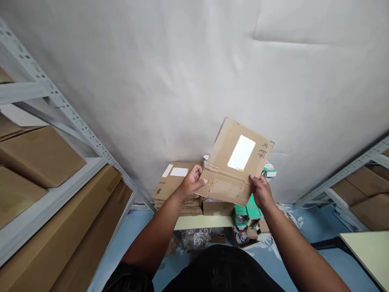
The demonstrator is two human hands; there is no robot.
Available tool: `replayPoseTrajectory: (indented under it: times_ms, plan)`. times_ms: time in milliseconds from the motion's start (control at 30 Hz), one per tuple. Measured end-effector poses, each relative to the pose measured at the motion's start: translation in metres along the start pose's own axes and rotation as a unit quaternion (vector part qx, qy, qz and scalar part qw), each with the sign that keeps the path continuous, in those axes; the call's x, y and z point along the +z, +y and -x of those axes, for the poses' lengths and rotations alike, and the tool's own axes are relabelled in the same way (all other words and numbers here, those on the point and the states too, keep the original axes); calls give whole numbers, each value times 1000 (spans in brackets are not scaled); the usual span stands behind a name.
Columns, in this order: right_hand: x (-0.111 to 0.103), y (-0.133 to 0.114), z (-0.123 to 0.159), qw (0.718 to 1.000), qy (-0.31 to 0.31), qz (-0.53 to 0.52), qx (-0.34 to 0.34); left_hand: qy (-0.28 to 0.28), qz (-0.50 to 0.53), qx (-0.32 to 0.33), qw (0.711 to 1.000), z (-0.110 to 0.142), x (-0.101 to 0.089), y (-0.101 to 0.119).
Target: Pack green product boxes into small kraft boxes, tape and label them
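A flattened cardboard box with a white label and handwriting is held up at a tilt between my two hands. My left hand pinches its lower left corner, thumb on the near face. On its right edge, lower down, my right hand grips it with the thumb in front. Behind and to the left lies a stack of flattened cardboard, the top piece bearing white labels. An open cardboard box sits beside the stack, partly hidden by the held piece.
A pale yellow table bears the stack and green boxes. Beneath it lies clear plastic wrap. A metal shelf with large cartons stands left; another shelf stands right. A second table is at lower right.
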State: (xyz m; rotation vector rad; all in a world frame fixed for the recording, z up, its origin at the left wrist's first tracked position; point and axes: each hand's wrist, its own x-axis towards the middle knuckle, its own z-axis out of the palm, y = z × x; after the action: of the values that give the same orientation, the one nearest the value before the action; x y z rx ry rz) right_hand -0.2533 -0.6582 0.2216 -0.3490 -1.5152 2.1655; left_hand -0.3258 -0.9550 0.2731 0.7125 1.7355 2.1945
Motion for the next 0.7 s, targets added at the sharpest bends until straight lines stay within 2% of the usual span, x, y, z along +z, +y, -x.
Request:
replayPoseTrajectory:
  times_ms: [133, 300, 367, 467, 533, 700]
  plan:
    - [-87, -29, 10, 996, 71, 43, -26, -120, 4, -29, 992, -16, 90, -19]
    - [-209, -60, 27, 985, 120, 120, -28, -125, -11, -70, 990, -29, 213, -63]
    - [-258, -69, 34, 968, 166, 189, -8, -143, -37, -58, 987, -32, 263, -80]
    - [-322, -77, 48, 914, 241, 327, 22, -175, -87, -41, 980, -35, 333, -102]
    - [-354, -79, 59, 889, 246, 386, 13, -194, -118, -44, 973, -36, 373, -117]
    - [-401, -77, 76, 892, 206, 403, 5, -299, -188, -56, 934, -46, 452, -151]
